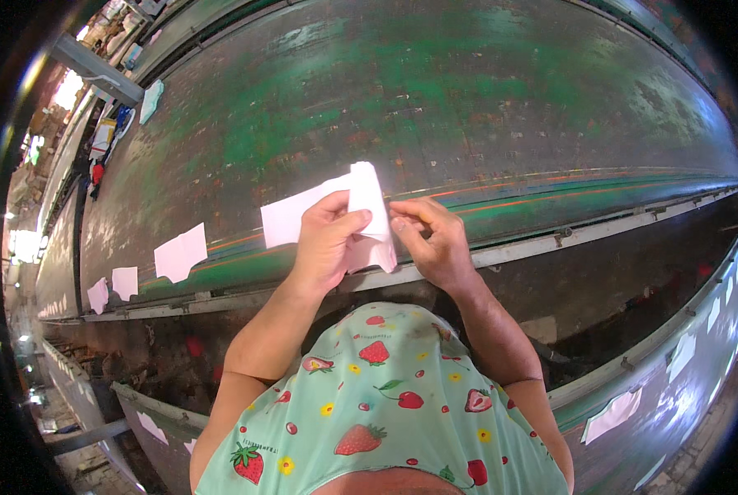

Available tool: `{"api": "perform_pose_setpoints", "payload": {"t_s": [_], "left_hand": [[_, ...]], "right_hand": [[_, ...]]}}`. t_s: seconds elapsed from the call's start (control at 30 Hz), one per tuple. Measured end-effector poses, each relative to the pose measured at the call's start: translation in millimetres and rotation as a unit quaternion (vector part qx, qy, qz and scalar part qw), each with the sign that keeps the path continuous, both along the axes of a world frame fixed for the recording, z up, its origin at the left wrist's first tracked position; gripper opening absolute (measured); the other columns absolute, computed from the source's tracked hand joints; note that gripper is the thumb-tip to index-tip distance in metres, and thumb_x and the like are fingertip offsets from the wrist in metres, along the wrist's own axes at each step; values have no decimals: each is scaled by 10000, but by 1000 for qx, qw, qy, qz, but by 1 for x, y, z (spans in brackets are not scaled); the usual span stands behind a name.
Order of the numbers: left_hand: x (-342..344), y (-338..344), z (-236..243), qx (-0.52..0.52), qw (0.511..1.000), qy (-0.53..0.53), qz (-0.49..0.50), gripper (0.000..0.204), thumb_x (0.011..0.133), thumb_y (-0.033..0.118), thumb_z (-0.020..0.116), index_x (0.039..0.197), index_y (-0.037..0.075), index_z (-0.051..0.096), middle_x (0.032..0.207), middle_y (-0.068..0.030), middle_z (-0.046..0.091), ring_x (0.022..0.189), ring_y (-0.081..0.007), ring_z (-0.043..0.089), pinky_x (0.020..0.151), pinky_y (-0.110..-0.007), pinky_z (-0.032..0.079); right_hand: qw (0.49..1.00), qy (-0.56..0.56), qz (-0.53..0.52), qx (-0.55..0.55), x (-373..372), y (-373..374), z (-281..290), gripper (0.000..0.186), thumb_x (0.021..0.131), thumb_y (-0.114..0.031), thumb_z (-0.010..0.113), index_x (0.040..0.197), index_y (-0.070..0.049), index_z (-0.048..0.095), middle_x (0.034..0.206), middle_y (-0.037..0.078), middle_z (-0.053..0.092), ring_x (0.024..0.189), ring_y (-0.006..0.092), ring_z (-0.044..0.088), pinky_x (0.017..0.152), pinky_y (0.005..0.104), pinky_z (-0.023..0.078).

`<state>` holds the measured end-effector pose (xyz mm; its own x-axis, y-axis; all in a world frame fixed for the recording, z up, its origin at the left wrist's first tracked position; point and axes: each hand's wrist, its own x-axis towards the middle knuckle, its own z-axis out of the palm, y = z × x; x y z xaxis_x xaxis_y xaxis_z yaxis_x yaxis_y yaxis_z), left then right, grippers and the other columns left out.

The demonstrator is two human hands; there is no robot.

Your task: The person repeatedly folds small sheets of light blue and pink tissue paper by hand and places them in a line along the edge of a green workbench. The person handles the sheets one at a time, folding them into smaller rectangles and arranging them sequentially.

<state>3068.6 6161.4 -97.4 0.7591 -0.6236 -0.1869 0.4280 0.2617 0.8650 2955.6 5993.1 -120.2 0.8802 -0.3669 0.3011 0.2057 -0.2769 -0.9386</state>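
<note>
Mid-fold, I'd say: I've got a white paper sheet [367, 216] up in front of my chest, over the near edge of the long green worktop [435, 99], and I'm rolling or creasing its top part over. My left hand [329, 241] has a closed grip on the sheet, thumb across the front, fingers wrapped behind. My right hand [431, 239] pinches the sheet's right edge btwn thumb & fingertips, a narrow grip, nearly closed. The top of the sheet is already curled into a loose tube; the lower corner hangs below my left thumb. Another flat sheet [290, 219] shows just behind my left hand; can't tell if it's touching or lying on the worktop.

Next move, as I judge it: keep both pinches tight, turn the fold over evenly w/o letting the edge slip.

More white slips [181, 252] lie along the worktop to my left, well apart from my hands.
</note>
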Motion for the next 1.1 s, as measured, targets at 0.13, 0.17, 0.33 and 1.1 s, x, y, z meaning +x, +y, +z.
{"api": "perform_pose_setpoints", "payload": {"t_s": [0.13,0.17,0.33,1.1], "left_hand": [[-15,-20,1,45,999,-3,-16,261,943,-41,716,1199,-85,695,1049,-143,774,907,-166,740,826,-305,610],[-16,-23,1,53,998,1,-21,255,946,-38,720,1195,-85,698,1037,-143,776,892,-166,743,814,-303,612],[-16,-31,-4,48,997,21,-50,228,935,-30,728,1162,-45,733,1007,-99,783,848,-124,720,781,-293,583],[14,-30,-32,-46,991,112,-58,281,906,-97,629,1180,-85,687,1041,-160,761,887,-229,757,816,-371,641]], "right_hand": [[999,-10,-36,-30,-4,-11,11,206,895,-29,785,1065,75,730,958,139,744,793,152,740,706,284,602],[999,-5,-41,-29,-5,-13,11,183,893,-30,784,1034,72,729,928,132,743,768,145,732,688,281,595],[992,33,-88,-88,-7,-19,4,96,885,-20,765,928,52,719,835,119,729,701,106,685,631,260,545],[984,150,-44,85,20,-23,-3,95,991,-66,690,1025,22,708,847,38,724,795,73,634,708,272,532]]}}
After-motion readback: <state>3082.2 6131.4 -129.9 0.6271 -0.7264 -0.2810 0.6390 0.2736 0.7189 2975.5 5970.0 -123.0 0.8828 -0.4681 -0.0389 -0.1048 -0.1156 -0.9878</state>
